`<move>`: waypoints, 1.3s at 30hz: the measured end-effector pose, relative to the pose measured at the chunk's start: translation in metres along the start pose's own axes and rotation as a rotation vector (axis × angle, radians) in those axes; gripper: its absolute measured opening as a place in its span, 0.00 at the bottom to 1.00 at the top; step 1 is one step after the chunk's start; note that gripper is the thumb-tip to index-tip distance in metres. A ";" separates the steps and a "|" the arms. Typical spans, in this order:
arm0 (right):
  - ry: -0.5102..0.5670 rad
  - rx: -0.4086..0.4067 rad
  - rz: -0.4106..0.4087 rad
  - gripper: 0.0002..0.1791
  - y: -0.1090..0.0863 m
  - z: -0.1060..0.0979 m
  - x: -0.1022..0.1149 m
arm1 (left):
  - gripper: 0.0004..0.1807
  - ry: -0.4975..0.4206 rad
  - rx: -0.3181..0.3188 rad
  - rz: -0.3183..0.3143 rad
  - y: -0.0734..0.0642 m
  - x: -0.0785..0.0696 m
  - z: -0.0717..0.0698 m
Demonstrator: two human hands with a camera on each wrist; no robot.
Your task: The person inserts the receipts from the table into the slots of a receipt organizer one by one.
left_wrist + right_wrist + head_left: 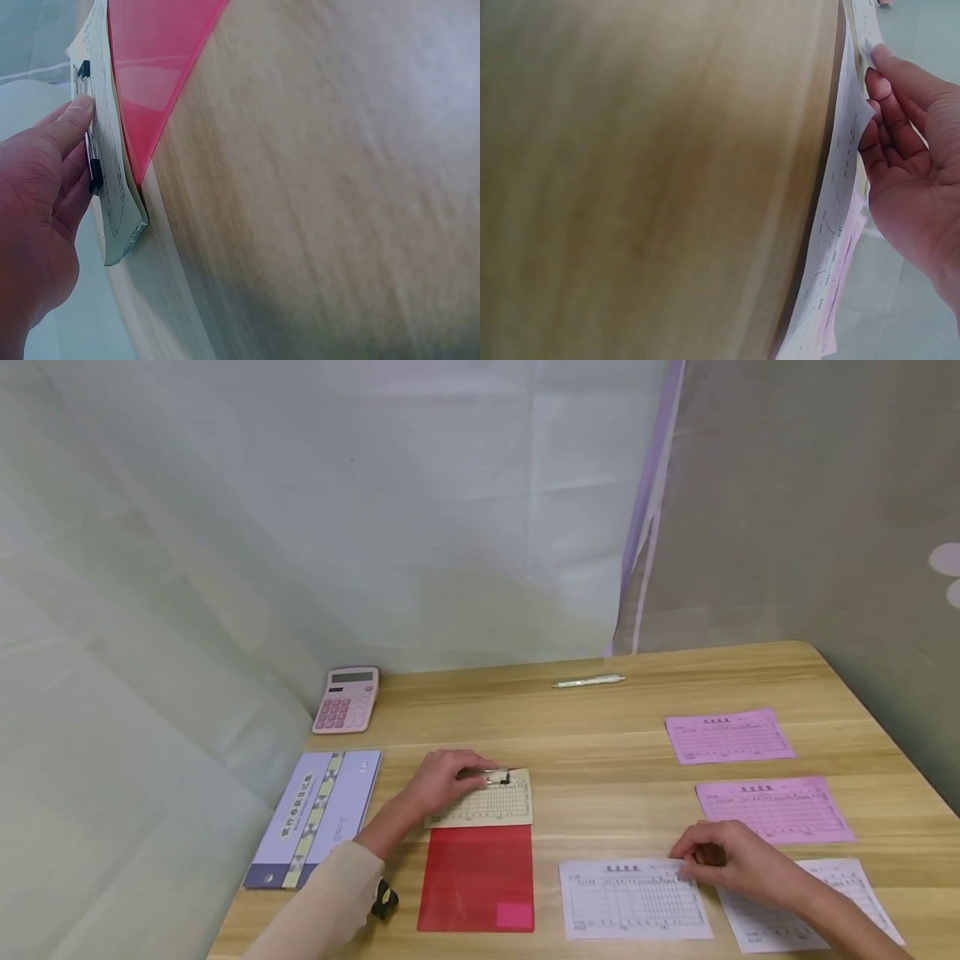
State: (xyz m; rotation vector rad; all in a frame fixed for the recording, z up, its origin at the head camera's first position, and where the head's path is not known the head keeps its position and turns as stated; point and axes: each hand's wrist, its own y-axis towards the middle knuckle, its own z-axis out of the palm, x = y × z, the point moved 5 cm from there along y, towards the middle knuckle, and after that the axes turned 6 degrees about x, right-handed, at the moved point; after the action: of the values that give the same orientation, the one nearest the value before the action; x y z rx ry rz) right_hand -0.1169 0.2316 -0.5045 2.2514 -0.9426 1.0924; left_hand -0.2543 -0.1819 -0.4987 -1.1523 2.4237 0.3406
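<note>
The left hand (444, 779) is gripping the silver clip (504, 777) on a red plastic clipboard (474, 872); the right hand (742, 862) is pinching a white printed paper slip (626, 906) on the wood-grain table (585, 752), apparently for pickup, needing a gentle lift.

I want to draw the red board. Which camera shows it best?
The head view: the red board shows right down to its bottom edge, though yellow paper covers its top. The left wrist view has only a wedge of it, cut off by the picture's top. The right wrist view doesn't show it.
</note>
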 end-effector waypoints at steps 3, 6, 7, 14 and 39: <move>0.004 -0.024 -0.028 0.08 0.000 0.000 0.001 | 0.17 -0.002 -0.001 -0.005 0.000 0.000 0.000; 0.014 -0.037 -0.040 0.09 0.001 -0.001 0.001 | 0.17 0.001 0.000 -0.009 -0.001 0.000 0.000; 0.019 -0.036 -0.036 0.09 0.001 -0.001 0.001 | 0.17 0.004 -0.001 -0.009 -0.001 -0.001 0.000; 0.062 0.019 0.066 0.05 0.006 -0.005 -0.001 | 0.17 0.027 -0.006 0.007 0.000 -0.001 0.000; 0.114 0.081 0.045 0.03 0.134 -0.008 0.031 | 0.16 0.042 0.008 0.016 -0.001 -0.007 -0.003</move>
State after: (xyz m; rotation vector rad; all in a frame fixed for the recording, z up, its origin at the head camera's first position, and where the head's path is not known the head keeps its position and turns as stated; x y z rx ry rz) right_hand -0.2074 0.1371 -0.4603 2.2144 -0.9219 1.2854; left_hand -0.2503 -0.1786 -0.4925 -1.1480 2.4697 0.3148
